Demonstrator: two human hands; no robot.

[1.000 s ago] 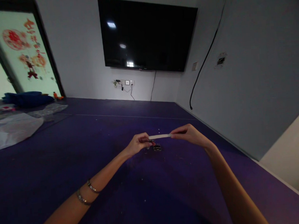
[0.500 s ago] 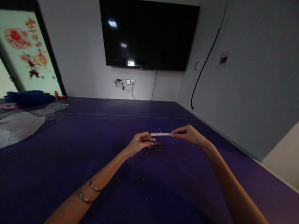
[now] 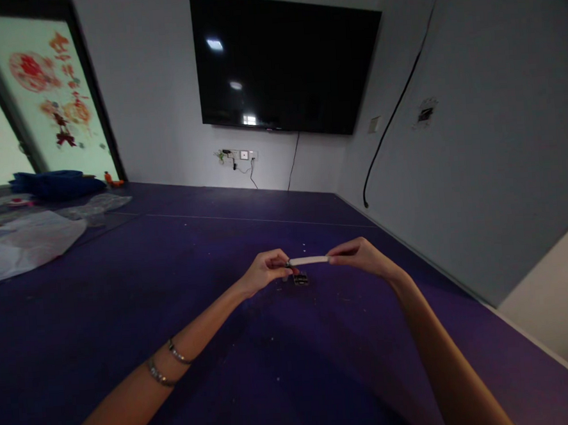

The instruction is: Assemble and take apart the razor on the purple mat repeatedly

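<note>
My left hand (image 3: 268, 268), with two bracelets on the forearm, is closed in a pinch on a small metallic piece, mostly hidden by the fingers. The fingertips of my right hand (image 3: 357, 257) grip one end of a slim pale strip (image 3: 309, 260). Held nearly level, the strip reaches across to the left fingertips. Its left end meets the metallic piece; whether it fits into it or only touches it, I cannot tell. Just below the strip lies a small dark block-like object (image 3: 300, 279) on the purple floor, with something reddish beside it near my left thumb.
The purple floor (image 3: 173, 283) carries small white specks. To the left lie clear plastic sheets (image 3: 40, 243), blue fabric (image 3: 58, 184) and a small orange object (image 3: 113, 180). A black cable (image 3: 396, 109) hangs down the right wall. A television (image 3: 284, 62) hangs on the far wall above sockets (image 3: 244, 155).
The strip's left end has come down slightly to the metallic piece at my left fingertips. My right hand has shifted slightly; my left hand has stayed almost in place.
</note>
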